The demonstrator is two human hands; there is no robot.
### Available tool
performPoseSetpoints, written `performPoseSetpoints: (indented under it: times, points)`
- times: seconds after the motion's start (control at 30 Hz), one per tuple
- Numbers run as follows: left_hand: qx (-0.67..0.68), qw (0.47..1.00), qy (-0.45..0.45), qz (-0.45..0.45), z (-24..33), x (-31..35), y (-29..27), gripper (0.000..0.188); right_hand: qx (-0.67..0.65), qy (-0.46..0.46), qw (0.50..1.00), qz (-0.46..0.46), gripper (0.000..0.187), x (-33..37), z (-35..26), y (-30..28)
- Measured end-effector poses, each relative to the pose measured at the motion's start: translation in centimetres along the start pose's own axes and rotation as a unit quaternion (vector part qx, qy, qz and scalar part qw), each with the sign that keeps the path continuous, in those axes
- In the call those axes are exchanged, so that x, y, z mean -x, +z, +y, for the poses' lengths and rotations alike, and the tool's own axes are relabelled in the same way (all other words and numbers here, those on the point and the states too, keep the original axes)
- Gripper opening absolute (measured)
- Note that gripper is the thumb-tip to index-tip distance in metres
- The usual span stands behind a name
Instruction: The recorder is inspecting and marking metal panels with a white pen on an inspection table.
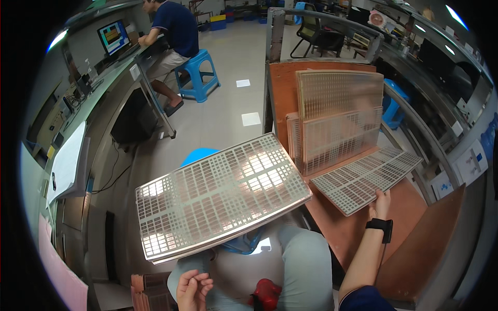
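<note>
My right hand (381, 205), with a dark band on its wrist, grips the near edge of a thin circuit board panel (365, 179) patterned with a grid of small rectangles. That panel is tilted above the brown cart's base, in front of several upright panels. Closer to me, a stack of similar panels (223, 194) lies over my knees' far side, its shiny top reflecting the ceiling lights. Below the stack's near edge is my left hand (194, 290). Its fingers are curled with the thumb against them, and nothing shows in them.
Upright panels (340, 122) lean against the brown board of a metal-framed cart (273, 36). More panels (150, 293) stand low at left. A workbench (98, 111) with papers runs along the left. A person (176, 31) sits on a blue stool (199, 78) at a monitor.
</note>
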State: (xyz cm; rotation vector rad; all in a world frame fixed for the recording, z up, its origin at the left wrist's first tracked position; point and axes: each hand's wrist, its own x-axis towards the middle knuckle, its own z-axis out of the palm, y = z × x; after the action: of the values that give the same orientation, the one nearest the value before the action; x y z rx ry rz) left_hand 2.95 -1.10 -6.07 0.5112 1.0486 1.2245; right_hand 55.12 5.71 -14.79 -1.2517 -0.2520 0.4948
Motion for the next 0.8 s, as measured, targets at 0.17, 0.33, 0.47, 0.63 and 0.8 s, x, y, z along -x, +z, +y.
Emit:
performPoseSetpoints:
  times: [0.17, 0.33, 0.47, 0.63, 0.8]
  points:
    - [-0.015, 0.999, -0.001, 0.033, 0.6, -0.2, -0.3, 0.022, 0.023, 0.048, 0.998, 0.038, 0.041, -5.6, 4.3, 1.0]
    - [-0.015, 0.998, 0.014, 0.067, -0.1, -1.1, -2.1, 0.024, 0.019, 0.046, 0.989, -0.138, 0.064, -6.0, 1.9, 8.7]
    - [-0.009, 0.996, 0.003, 0.093, -0.9, -1.7, -1.3, 0.019, 0.090, 0.048, 0.922, -0.373, 0.048, 0.2, 0.2, 14.3]
    - [0.017, 0.999, -0.028, 0.028, -2.1, -1.2, -1.0, 0.017, 0.222, 0.015, 0.778, -0.588, 0.065, 5.6, 2.8, 13.8]
    - [0.007, 0.997, -0.065, 0.038, -3.6, -0.5, -1.3, 0.018, 0.241, -0.004, 0.814, -0.529, 0.074, 6.2, 3.5, 12.6]
